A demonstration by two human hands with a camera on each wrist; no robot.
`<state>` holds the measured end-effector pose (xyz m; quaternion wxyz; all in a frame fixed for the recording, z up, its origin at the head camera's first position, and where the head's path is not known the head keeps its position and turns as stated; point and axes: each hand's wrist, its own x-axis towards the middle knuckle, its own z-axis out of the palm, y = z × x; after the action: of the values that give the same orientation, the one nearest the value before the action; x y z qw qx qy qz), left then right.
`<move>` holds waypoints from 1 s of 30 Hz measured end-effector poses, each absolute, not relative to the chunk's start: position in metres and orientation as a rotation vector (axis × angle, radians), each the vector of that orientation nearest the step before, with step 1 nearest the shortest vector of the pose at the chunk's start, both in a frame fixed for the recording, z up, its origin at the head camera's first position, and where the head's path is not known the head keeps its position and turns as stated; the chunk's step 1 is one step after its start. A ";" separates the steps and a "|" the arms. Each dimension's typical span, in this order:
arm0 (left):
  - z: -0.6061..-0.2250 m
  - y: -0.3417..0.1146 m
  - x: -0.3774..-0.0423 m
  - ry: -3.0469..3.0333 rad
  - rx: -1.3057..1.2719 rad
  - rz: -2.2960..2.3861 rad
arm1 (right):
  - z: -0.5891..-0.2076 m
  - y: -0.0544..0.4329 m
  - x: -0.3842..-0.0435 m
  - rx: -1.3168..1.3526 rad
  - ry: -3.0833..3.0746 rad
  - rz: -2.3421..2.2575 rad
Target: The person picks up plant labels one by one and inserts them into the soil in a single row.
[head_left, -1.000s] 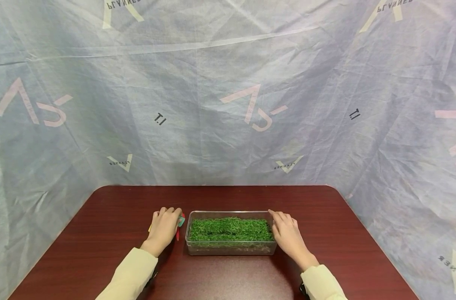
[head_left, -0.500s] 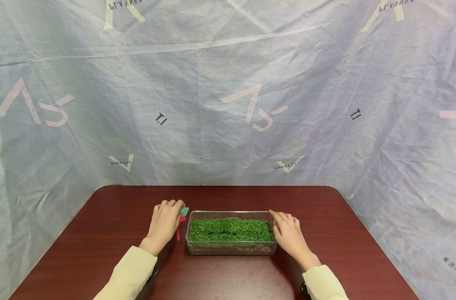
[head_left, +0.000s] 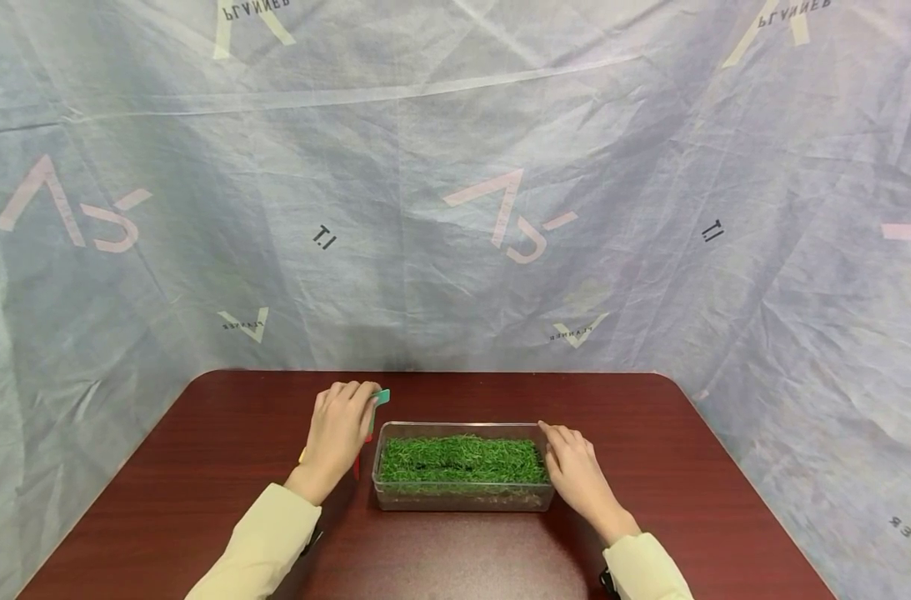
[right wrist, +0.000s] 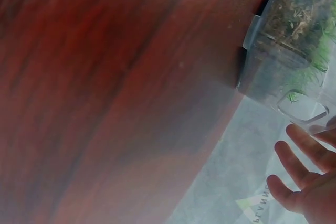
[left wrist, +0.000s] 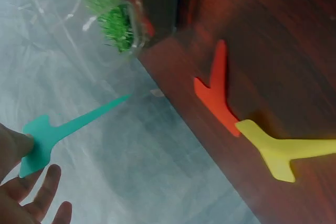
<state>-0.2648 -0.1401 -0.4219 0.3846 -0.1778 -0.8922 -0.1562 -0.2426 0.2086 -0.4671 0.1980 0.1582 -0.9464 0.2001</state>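
Note:
A teal T-shaped plant label (left wrist: 39, 142) is pinched by its wide head in my left hand (head_left: 341, 429), its thin stem pointing away in the left wrist view. Below that hand, a red plant label (left wrist: 218, 93) and a yellow plant label (left wrist: 278, 150) lie on the table, their heads close together. To the right stands a clear plastic box (head_left: 463, 498) filled with green grass (head_left: 463, 458). My right hand (head_left: 575, 471) rests against the box's right end, an index finger at the back corner of the rim. The other fingers (right wrist: 296, 161) are loosely extended; the right thumb is hidden in the right wrist view.
The dark red wooden table (head_left: 688, 500) has rounded far corners. Behind and beside it hangs a grey printed cloth (head_left: 455, 250). Under the grass, brown roots or soil (right wrist: 294, 17) show through the box wall.
My left hand has risen and moved slightly away and to the right with the teal plant label, uncovering more of the red one. My right hand and the box have stayed put.

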 end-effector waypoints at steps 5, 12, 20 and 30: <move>-0.411 -0.130 -0.262 -2.240 -0.485 -0.406 | -0.467 0.208 -0.242 0.440 -2.656 0.561; -0.399 -0.111 -0.259 -2.208 -0.554 -0.375 | -0.467 0.208 -0.242 0.443 -2.655 0.552; -0.397 -0.089 -0.257 -2.225 -0.618 -0.423 | -0.469 0.209 -0.242 0.438 -2.660 0.554; -0.405 -0.065 -0.257 -2.258 -0.688 -0.475 | -0.469 0.210 -0.243 0.430 -2.664 0.561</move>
<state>-0.2571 -0.0648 -0.4049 0.3587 -0.2666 -0.8754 -0.1843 -0.2430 0.2096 -0.4694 0.1917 0.1532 -0.9486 0.1998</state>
